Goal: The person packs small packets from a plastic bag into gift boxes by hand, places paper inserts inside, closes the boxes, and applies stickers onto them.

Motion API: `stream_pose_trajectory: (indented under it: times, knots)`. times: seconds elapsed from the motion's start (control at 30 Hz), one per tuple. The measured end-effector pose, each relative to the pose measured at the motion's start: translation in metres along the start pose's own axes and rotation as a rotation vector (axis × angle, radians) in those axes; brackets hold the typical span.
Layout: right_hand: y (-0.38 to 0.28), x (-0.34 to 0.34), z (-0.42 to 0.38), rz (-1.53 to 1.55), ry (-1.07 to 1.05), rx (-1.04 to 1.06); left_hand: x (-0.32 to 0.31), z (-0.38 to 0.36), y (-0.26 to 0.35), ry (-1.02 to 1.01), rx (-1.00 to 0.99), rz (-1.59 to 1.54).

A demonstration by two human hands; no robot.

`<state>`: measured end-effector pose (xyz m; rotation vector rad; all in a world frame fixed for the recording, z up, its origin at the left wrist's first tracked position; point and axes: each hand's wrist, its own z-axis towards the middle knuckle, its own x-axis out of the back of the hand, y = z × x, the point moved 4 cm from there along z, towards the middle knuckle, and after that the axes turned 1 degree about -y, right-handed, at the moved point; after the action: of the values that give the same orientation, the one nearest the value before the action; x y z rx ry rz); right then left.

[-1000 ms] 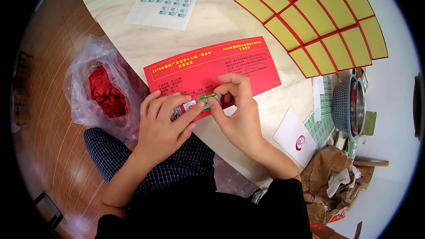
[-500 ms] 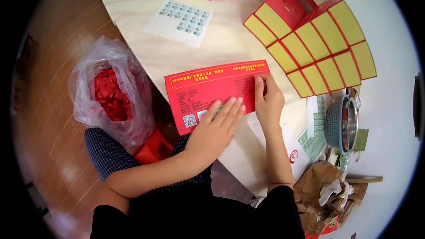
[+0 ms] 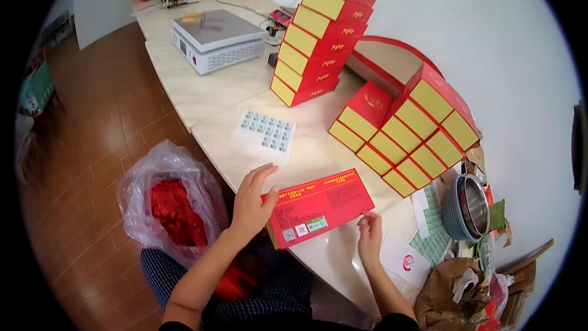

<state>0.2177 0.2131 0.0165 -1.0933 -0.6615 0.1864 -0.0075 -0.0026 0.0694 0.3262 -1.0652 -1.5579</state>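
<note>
A long red box [image 3: 321, 208] with yellow lettering lies at the table's near edge, its printed side up. A green-and-white sticker [image 3: 317, 225] sits beside two square printed codes on that side. My left hand [image 3: 250, 202] is at the box's left end, fingers stretched out and the thumb at the edge. At the lower right corner, my right hand [image 3: 369, 239] has loosely bent fingers, close to the box and not wrapped round it. A partly used sticker sheet [image 3: 266, 132] lies beyond the box.
Stacked red-and-yellow boxes [image 3: 407, 141] and a tall box stack [image 3: 315, 43] stand behind. A white hot-plate-like device [image 3: 217, 40] is farther back. A plastic bag [image 3: 138, 208] of red packets stands left. Basins [image 3: 462, 208] and crumpled brown paper [image 3: 444, 288] are right.
The view has swung up to show more table. My left hand has left the sticker area for the box's left end; my right hand has moved from the top edge to the lower right corner.
</note>
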Motion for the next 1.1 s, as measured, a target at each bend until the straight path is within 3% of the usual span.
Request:
stream_pose_trajectory:
  times: [0.03,0.07,0.1,0.13,0.2,0.23,0.3,0.33,0.43,0.5,0.57,0.6,0.67,0.7,0.77,0.8,0.9,0.97,1.03,1.1]
  knots:
    - [-0.028,-0.003,-0.015,-0.064,-0.057,-0.043,-0.003,-0.006,-0.018,-0.001,0.097,-0.004]
    - [-0.038,-0.007,-0.023,-0.230,-0.054,0.115,-0.002,-0.012,-0.020,-0.001,0.081,-0.009]
    - [-0.044,-0.010,-0.034,-0.403,-0.045,0.266,-0.009,-0.020,-0.027,-0.168,0.222,-0.097]
    - [-0.042,-0.011,-0.042,-0.408,-0.026,0.257,-0.017,-0.032,-0.032,-0.346,0.366,-0.180]
    - [-0.040,-0.021,-0.057,-0.342,-0.085,0.184,-0.020,-0.053,-0.021,-0.389,0.309,-0.201]
    - [-0.050,-0.026,-0.060,-0.056,-0.228,0.035,-0.019,-0.066,-0.011,-0.429,0.320,-0.194]
    - [-0.047,-0.034,-0.084,0.094,-0.198,-0.077,-0.018,-0.099,0.005,-0.407,0.228,-0.250]
    - [-0.049,-0.036,-0.097,0.309,-0.184,-0.221,-0.015,-0.115,0.012,-0.374,0.251,-0.276]
    - [-0.080,-0.040,-0.129,0.191,-0.285,-0.256,-0.015,-0.166,0.007,-0.310,0.330,-0.365]
    - [-0.086,-0.044,-0.146,0.270,-0.268,-0.281,-0.006,-0.173,0.015,-0.327,0.637,-0.814]
    - [-0.079,-0.048,-0.164,0.315,-0.257,-0.332,0.011,-0.173,0.012,-0.377,0.686,-0.845]
    - [-0.070,-0.052,-0.177,0.446,-0.250,-0.457,0.015,-0.173,0.010,-0.422,0.740,-0.862]
    - [-0.058,-0.061,-0.192,0.613,-0.268,-0.667,0.019,-0.177,0.008,-0.368,0.711,-0.915]
    - [-0.056,-0.064,-0.191,0.622,-0.275,-0.659,0.021,-0.178,0.007,-0.319,0.685,-0.966]
    - [-0.058,-0.079,-0.190,0.966,-0.411,-0.833,0.028,-0.167,0.016,-0.311,0.629,-1.000]
    - [-0.065,-0.075,-0.179,0.793,-0.381,-0.730,0.033,-0.151,0.024,-0.327,0.555,-1.009]
    - [-0.088,-0.058,-0.110,0.815,-0.621,-0.376,0.031,-0.103,0.020,-0.429,0.177,-0.976]
    - [-0.106,-0.053,-0.055,0.712,-0.425,-0.161,0.034,-0.055,0.017,-0.425,-0.062,-0.713]
    - [-0.145,-0.050,0.004,0.736,-0.300,0.052,0.019,-0.012,0.006,-0.378,-0.018,-0.566]
    - [-0.188,-0.054,0.065,0.763,-0.300,0.207,-0.013,0.011,-0.018,-0.364,-0.163,-0.161]
